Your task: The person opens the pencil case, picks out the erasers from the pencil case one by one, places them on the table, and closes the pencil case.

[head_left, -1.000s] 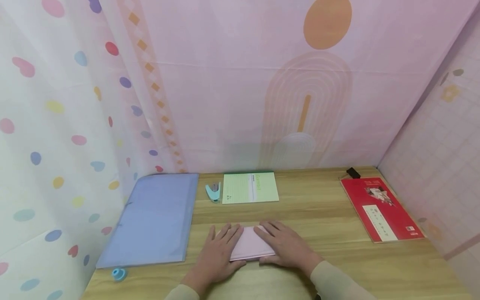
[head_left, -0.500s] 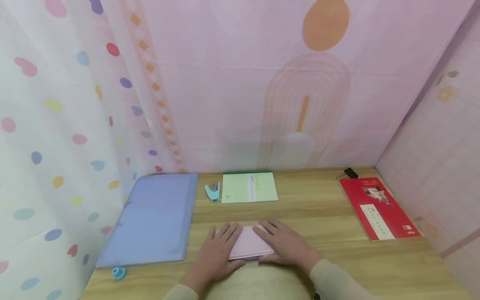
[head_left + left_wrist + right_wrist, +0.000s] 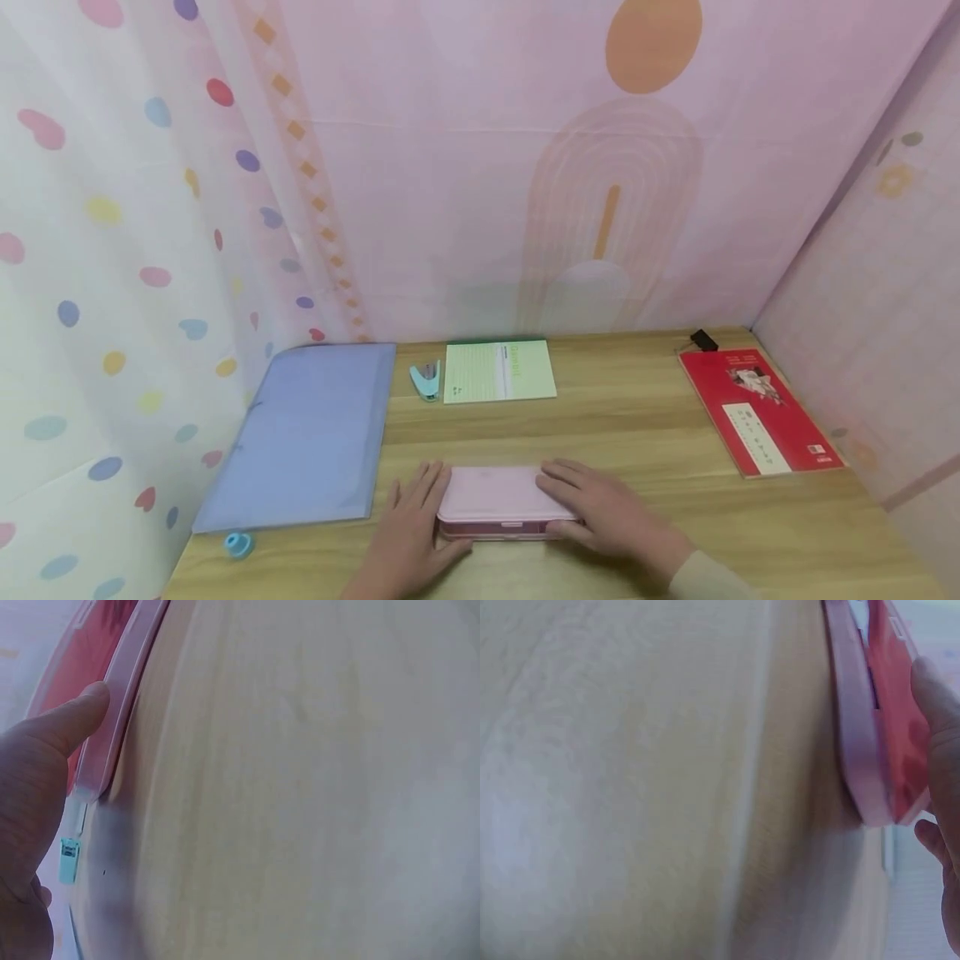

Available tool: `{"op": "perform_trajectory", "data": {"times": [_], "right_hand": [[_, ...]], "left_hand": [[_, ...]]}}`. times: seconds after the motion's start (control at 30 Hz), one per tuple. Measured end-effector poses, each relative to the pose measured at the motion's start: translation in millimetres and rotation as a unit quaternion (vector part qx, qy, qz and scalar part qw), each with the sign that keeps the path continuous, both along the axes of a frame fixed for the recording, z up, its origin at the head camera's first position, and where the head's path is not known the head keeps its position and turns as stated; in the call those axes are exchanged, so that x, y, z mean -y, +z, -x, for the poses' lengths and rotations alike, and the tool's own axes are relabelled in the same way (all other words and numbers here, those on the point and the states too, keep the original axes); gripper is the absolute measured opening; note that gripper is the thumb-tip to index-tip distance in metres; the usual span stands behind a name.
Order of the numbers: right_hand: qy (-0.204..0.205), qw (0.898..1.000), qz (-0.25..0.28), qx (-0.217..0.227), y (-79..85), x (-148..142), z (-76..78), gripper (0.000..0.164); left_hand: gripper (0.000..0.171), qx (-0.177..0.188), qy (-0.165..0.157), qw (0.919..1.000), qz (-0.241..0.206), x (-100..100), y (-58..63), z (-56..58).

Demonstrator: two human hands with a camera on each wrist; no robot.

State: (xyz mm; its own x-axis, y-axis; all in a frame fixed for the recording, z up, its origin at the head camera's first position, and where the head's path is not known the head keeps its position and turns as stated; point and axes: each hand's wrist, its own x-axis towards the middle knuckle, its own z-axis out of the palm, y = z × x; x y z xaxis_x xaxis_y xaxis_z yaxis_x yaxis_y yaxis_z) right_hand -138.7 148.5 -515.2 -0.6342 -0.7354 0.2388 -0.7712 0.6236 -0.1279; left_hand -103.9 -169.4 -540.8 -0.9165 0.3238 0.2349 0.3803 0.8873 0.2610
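Note:
A pink pencil box (image 3: 498, 496) lies on the wooden table in front of the person, seen by the head view. A gap with red inside shows along its front, between lid and base. My left hand (image 3: 408, 525) lies along the left end with straight fingers; in the left wrist view its thumb (image 3: 79, 712) touches the pink lower shell. At the right end my right hand (image 3: 611, 508) holds the box, fingers over the lid and thumb at the front. The right wrist view shows the thumb (image 3: 930, 690) against the red front. Both palms are partly hidden.
A blue folder (image 3: 307, 433) lies at left, a small light-blue round piece (image 3: 238, 546) by its near edge. A turquoise stapler (image 3: 426, 382) and green notebook (image 3: 498, 372) lie at the back. A red book (image 3: 757, 412) and black binder clip (image 3: 703, 340) are at right.
The hands have moved apart and slightly nearer the person, showing more of the pencil box. Its front gap and clasp now show, where only a thin edge was visible.

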Motion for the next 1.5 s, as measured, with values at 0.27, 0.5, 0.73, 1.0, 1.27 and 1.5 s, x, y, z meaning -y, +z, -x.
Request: {"op": "perform_trajectory", "data": {"times": [0.27,0.5,0.73,1.0,1.27,1.5], "right_hand": [[0.053,0.983,0.149,-0.093,19.1,-3.0,8.3,0.028],[0.042,0.974,0.195,-0.105,25.2,0.9,21.7,0.032],[0.018,0.98,0.168,-0.106,29.7,4.4,39.0,0.04],[-0.048,0.995,0.052,-0.064,24.5,4.2,58.3,0.066],[-0.096,0.995,-0.014,-0.028,7.3,7.7,76.6,0.076],[-0.107,0.994,-0.019,-0.01,0.2,11.1,83.9,0.075]], "left_hand": [[0.108,0.005,0.03,0.9995,-0.007,0.7,-5.3,-2.9],[0.106,0.037,0.042,0.9981,0.024,-4.7,-7.7,-1.8],[0.104,0.06,0.043,0.9968,0.032,-5.7,-5.3,-0.1],[0.103,0.068,0.038,0.9969,0.008,-4.4,-6.7,0.1],[0.099,0.092,0.035,0.995,-0.018,-5.3,-8.2,-1.6],[0.1,0.107,0.047,0.9925,-0.035,-5.4,-11.0,-2.6]]}}
